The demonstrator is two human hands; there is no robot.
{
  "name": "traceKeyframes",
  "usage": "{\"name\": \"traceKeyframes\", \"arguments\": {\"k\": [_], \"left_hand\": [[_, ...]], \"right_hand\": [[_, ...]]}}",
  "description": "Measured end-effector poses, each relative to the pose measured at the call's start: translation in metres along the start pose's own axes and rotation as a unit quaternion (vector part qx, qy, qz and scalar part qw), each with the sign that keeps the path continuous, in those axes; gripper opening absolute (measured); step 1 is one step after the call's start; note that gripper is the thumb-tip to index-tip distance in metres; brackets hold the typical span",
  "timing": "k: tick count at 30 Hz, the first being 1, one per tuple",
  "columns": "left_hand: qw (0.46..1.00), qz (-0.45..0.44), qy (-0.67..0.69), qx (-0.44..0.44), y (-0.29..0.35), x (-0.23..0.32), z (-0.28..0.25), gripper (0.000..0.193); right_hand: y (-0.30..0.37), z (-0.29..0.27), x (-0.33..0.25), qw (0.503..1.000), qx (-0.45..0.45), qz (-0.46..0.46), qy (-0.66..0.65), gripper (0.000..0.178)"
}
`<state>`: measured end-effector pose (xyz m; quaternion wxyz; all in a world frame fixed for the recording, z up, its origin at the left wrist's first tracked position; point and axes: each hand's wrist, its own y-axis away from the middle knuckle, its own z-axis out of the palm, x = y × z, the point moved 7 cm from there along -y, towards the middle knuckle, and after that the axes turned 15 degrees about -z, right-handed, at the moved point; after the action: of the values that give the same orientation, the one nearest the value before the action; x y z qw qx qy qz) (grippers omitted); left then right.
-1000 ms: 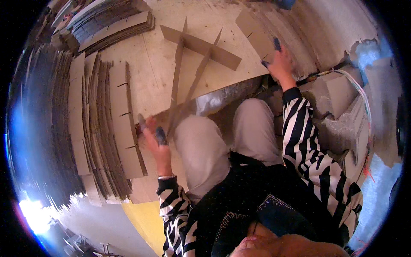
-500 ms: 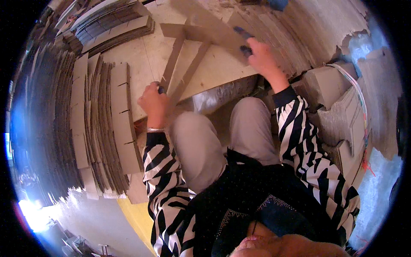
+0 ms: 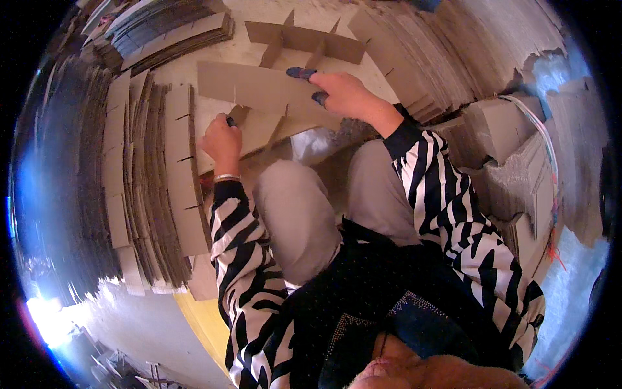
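Tan cardboard partition strips lie crossed on the pale board. A far strip [image 3: 303,43] crosses two lengthwise strips, and a wide nearer strip [image 3: 253,83] stands across the same two. My right hand [image 3: 346,96], with dark covers on its fingertips, pinches the nearer strip toward its right end. At the near end of the left lengthwise strip [image 3: 239,115], my left hand [image 3: 222,142] is closed on it, its covered thumb against the cardboard. The nearer strip hides part of the crossings, so I cannot tell how deep the slots are seated.
Slotted cardboard sheets [image 3: 183,168] stand in dense rows on my left, and another stack [image 3: 178,42] lies at the far left. More stacked cardboard [image 3: 402,65] leans at the right beside bundles tied with cord [image 3: 551,149]. My knees sit under the board's near edge.
My right hand has come nearer and leftward, bringing the blurred strip down across the lengthwise ones. My left hand has shifted slightly left with its strip's near end.
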<state>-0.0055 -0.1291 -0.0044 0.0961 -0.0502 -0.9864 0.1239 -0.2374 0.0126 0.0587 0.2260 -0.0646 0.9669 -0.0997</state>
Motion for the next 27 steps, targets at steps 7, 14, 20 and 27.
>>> {"name": "traceKeyframes", "arguments": {"k": [7, 14, 20, 27], "left_hand": [[0.999, 0.0, 0.036, -0.019, -0.015, 0.024, 0.003, 0.013], [0.961, 0.172, 0.141, 0.165, 0.026, 0.08, -0.044, 0.023], [0.977, 0.135, 0.078, -0.143, 0.056, 0.071, -0.003, 0.024], [0.975, 0.152, 0.102, -0.125, 0.067, 0.074, -0.002, 0.02]], "right_hand": [[0.003, -0.015, -0.007, 0.999, 0.0, -0.008, 0.053, 0.03], [-0.018, -0.028, -0.014, 0.991, -0.024, -0.073, 0.109, 0.033], [-0.035, -0.003, -0.028, 0.99, -0.056, -0.082, 0.095, 0.03], [-0.027, 0.006, -0.037, 0.986, -0.112, -0.096, 0.081, 0.028]]}}
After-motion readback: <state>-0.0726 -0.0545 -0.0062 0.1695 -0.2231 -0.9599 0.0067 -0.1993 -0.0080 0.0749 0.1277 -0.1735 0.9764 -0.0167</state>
